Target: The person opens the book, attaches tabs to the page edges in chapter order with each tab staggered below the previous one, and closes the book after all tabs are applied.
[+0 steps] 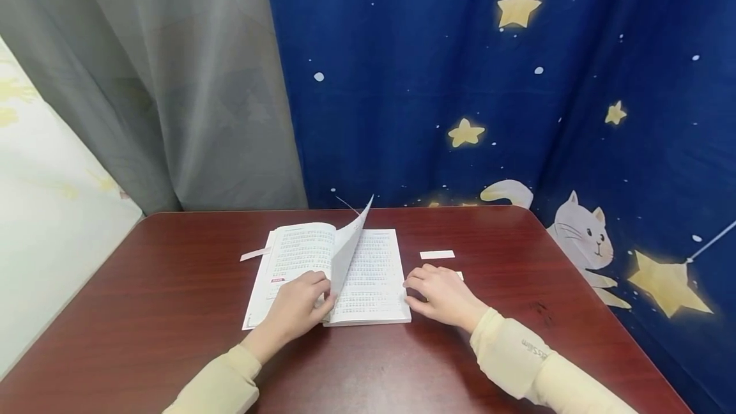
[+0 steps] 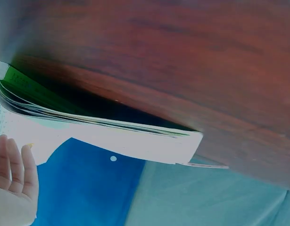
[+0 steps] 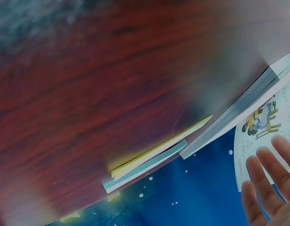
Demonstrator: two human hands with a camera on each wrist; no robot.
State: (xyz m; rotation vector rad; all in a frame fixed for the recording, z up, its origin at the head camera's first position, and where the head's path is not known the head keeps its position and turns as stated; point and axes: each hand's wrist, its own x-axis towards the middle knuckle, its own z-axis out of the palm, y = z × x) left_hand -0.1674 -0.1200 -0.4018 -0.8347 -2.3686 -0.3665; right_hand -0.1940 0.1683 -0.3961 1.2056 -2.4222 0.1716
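Note:
An open book point(image 1: 374, 273) lies on the table, its printed pages spread. Near its middle a page point(image 1: 352, 241) stands up, partly turned. My left hand point(image 1: 301, 302) is over the left-hand pages, fingertips right at the foot of the raised page. In the left wrist view its fingers point(image 2: 15, 169) look nearly straight. My right hand point(image 1: 439, 292) rests by the book's right edge with relaxed fingers. The right wrist view shows its fingers point(image 3: 265, 176) spread beside a page with a coloured picture point(image 3: 262, 120).
A narrow paper strip point(image 1: 255, 254) sticks out from the book's left side. Right of the book lies a white slip point(image 1: 437, 254), and another slip point(image 1: 459, 275) is partly hidden behind my right hand. Grey and blue curtains point(image 1: 402, 82) hang behind the red-brown table point(image 1: 172, 286).

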